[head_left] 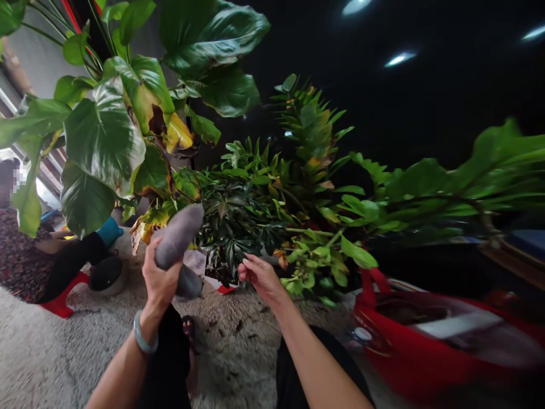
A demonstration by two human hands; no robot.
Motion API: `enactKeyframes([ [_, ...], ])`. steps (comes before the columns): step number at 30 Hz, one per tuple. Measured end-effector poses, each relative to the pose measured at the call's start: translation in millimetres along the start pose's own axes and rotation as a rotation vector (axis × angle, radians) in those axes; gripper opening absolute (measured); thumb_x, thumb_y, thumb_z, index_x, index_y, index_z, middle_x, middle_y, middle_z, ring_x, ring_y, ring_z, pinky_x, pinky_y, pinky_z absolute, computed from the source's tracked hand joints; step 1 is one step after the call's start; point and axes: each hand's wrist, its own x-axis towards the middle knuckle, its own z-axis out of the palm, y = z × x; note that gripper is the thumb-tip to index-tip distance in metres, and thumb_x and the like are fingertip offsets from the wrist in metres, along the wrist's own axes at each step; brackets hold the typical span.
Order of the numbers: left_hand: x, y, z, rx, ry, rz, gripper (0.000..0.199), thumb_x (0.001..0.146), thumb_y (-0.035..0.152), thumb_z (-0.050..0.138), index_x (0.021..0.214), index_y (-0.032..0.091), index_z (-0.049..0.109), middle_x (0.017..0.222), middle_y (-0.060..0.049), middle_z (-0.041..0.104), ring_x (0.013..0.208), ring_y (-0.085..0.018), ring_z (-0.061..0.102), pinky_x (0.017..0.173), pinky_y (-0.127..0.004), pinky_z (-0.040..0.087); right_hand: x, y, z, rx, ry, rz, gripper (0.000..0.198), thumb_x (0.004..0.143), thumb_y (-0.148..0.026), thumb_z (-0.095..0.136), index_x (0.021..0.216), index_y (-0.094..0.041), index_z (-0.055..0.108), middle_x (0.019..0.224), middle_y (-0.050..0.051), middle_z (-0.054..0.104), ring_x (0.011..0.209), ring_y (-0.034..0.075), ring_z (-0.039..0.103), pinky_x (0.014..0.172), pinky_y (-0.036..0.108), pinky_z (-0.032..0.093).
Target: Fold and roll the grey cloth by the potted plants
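Observation:
My left hand (159, 278), with a pale bangle on its wrist, is wrapped round a grey, soft-looking oblong thing (179, 234). A second grey rounded piece (188, 283) shows below it; whether the two are joined is hidden. My right hand (261, 276) is closed in a pinch beside the dark-leaved plant (225, 227). What its fingertips hold, if anything, is too small to make out. A white perforated box or basket (196, 261) stands behind the grey pieces, under the dark leaves.
Large-leaved plants (104, 133) hang at the upper left, and more greenery (315, 227) spreads right. A red bag (409, 346) stands at the lower right. Another person (25, 255) sits at the left on a red stool (66, 298), beside a dark pot (108, 276).

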Motion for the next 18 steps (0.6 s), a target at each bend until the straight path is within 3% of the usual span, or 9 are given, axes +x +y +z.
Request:
enactKeyframes([
  [2, 25, 9, 15, 0.002, 0.033, 0.051, 0.058, 0.065, 0.018, 0.078, 0.121, 0.025, 0.066, 0.121, -0.004, 0.068, 0.113, -0.026, 0.063, 0.106, -0.037, 0.045, -1, 0, 1, 0.018, 0.004, -0.003, 0.047, 0.055, -0.041, 0.093, 0.088, -0.018, 0.068, 0.058, -0.001, 0.069, 0.044, 0.013, 0.059, 0.044, 0.026, 0.049],
  [4, 33, 3, 31, -0.004, -0.071, 0.012, 0.059, 0.062, 0.014, 0.077, 0.119, 0.024, 0.067, 0.115, -0.004, 0.07, 0.107, -0.026, 0.065, 0.102, -0.037, 0.047, -2, 0, 2, 0.03, 0.02, -0.004, 0.049, 0.053, -0.042, 0.094, 0.088, -0.018, 0.068, 0.058, -0.001, 0.069, 0.044, 0.013, 0.059, 0.044, 0.026, 0.05],
  [6, 19, -11, 38, -0.011, -0.24, -0.078, 0.056, 0.06, 0.011, 0.075, 0.115, 0.023, 0.069, 0.105, -0.004, 0.072, 0.1, -0.027, 0.067, 0.098, -0.039, 0.049, -2, 0, 1, 0.021, 0.045, 0.001, 0.051, 0.053, -0.041, 0.093, 0.091, -0.017, 0.068, 0.058, 0.0, 0.07, 0.044, 0.013, 0.06, 0.045, 0.025, 0.05],
  [9, -23, -27, 27, -0.041, -0.398, -0.178, 0.052, 0.059, 0.011, 0.075, 0.11, 0.022, 0.071, 0.102, -0.004, 0.074, 0.098, -0.029, 0.067, 0.096, -0.04, 0.049, -2, 0, -1, -0.009, 0.061, 0.007, 0.049, 0.053, -0.04, 0.092, 0.09, -0.018, 0.068, 0.058, 0.0, 0.07, 0.044, 0.014, 0.061, 0.045, 0.026, 0.051],
  [11, -38, -20, 14, -0.074, -0.367, -0.182, 0.051, 0.059, 0.014, 0.076, 0.109, 0.022, 0.072, 0.104, -0.004, 0.074, 0.1, -0.029, 0.067, 0.096, -0.04, 0.049, -1, 0, -4, -0.014, 0.059, 0.007, 0.047, 0.054, -0.039, 0.092, 0.088, -0.018, 0.068, 0.058, 0.0, 0.07, 0.044, 0.015, 0.061, 0.045, 0.026, 0.052],
  [13, -32, -1, 8, -0.098, -0.265, -0.129, 0.053, 0.059, 0.019, 0.08, 0.111, 0.022, 0.071, 0.107, -0.005, 0.072, 0.102, -0.029, 0.067, 0.098, -0.039, 0.049, 0, 0, -6, -0.01, 0.058, 0.005, 0.046, 0.055, -0.038, 0.092, 0.089, -0.018, 0.068, 0.059, 0.0, 0.07, 0.045, 0.015, 0.062, 0.046, 0.027, 0.053],
  [16, 4, 30, 20, -0.091, -0.113, 0.048, 0.058, 0.063, 0.024, 0.081, 0.119, 0.022, 0.067, 0.117, -0.006, 0.069, 0.109, -0.028, 0.065, 0.103, -0.039, 0.047, 0, 1, -7, 0.013, 0.046, 0.011, 0.047, 0.055, -0.038, 0.092, 0.089, -0.018, 0.067, 0.059, 0.0, 0.07, 0.045, 0.015, 0.062, 0.047, 0.027, 0.053],
  [18, 21, 36, 37, -0.081, -0.106, 0.118, 0.059, 0.064, 0.021, 0.079, 0.121, 0.023, 0.065, 0.121, -0.006, 0.068, 0.113, -0.028, 0.063, 0.106, -0.04, 0.046, 0, 2, -7, 0.04, 0.037, 0.013, 0.047, 0.054, -0.037, 0.093, 0.088, -0.018, 0.067, 0.059, 0.001, 0.07, 0.045, 0.015, 0.062, 0.047, 0.028, 0.053],
])
